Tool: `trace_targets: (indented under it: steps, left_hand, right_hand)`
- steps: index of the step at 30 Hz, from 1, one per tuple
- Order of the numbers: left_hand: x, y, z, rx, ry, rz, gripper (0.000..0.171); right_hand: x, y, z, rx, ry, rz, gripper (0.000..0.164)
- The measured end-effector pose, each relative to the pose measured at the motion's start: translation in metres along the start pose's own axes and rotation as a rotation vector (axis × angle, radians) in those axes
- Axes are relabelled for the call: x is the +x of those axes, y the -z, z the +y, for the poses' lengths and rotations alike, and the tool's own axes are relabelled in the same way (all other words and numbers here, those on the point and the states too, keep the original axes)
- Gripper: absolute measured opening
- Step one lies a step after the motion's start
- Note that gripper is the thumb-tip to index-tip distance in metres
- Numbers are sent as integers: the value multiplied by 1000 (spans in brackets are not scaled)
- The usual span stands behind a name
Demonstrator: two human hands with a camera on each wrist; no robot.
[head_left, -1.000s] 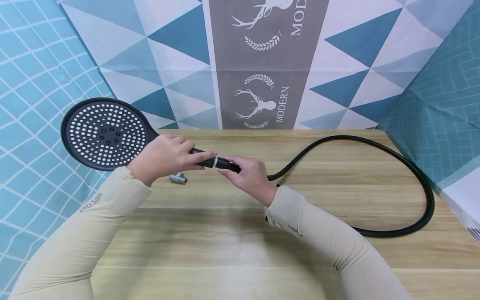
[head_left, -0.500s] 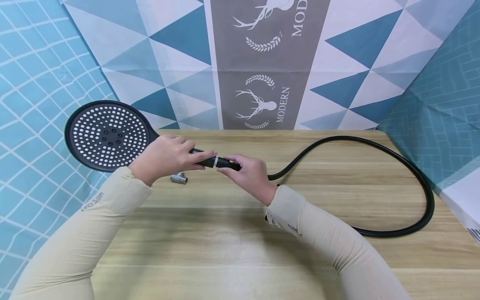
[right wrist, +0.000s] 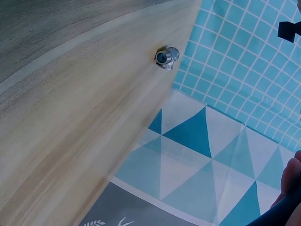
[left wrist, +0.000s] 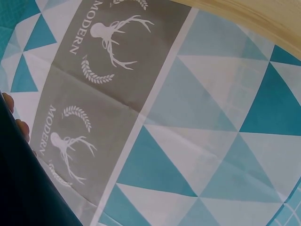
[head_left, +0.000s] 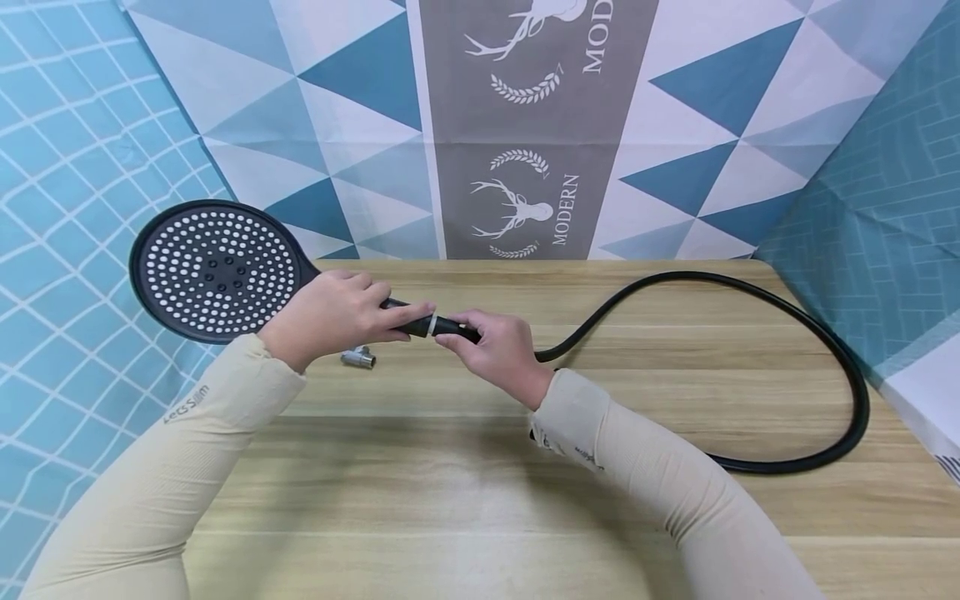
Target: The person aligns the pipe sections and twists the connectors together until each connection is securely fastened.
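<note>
In the head view a black shower head [head_left: 217, 271] with a round face of white nozzles is held up at the left, tilted toward the camera. My left hand [head_left: 341, 312] grips its handle, partly hiding it. Just right of a pale ring on the handle's end, my right hand [head_left: 498, 346] pinches the black end fitting [head_left: 453, 329] of the shower hose [head_left: 847, 367]. Handle and fitting meet in one line; whether they are screwed together cannot be told. In the right wrist view only some fingers [right wrist: 290, 175] show at the edge.
A small chrome fitting [head_left: 358, 357] lies on the wooden table [head_left: 450, 500] behind the left forearm; the right wrist view shows this metal fitting [right wrist: 165, 57] near the table edge. The hose loops widely over the table's right side. Patterned sheets [head_left: 360, 125] stand around the back and sides.
The shower head's face has shifted slightly right and down since a second ago. Both hands keep their grip in nearly the same place.
</note>
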State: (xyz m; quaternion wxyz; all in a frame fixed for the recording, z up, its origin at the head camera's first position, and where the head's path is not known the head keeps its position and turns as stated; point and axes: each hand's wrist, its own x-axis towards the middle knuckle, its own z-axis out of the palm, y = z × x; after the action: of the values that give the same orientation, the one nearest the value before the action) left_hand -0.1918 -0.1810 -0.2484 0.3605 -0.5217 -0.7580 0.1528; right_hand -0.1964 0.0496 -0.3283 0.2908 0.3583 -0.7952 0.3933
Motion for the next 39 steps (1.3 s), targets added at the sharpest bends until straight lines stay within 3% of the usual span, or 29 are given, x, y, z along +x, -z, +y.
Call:
trace_targets:
  steps: [9,25,39]
  left_hand:
    - [-3,3,-1,-8,30,-2,53]
    - [-1,-2,0,-15,15,17,52]
    - [-2,-1,0,-35,11,-11,48]
  right_hand:
    - [0,-4,-5,195,-96,-40,33]
    - [0,-3,-5,118,-72,-6,28]
    - [2,-1,-6,57,-41,-53,22]
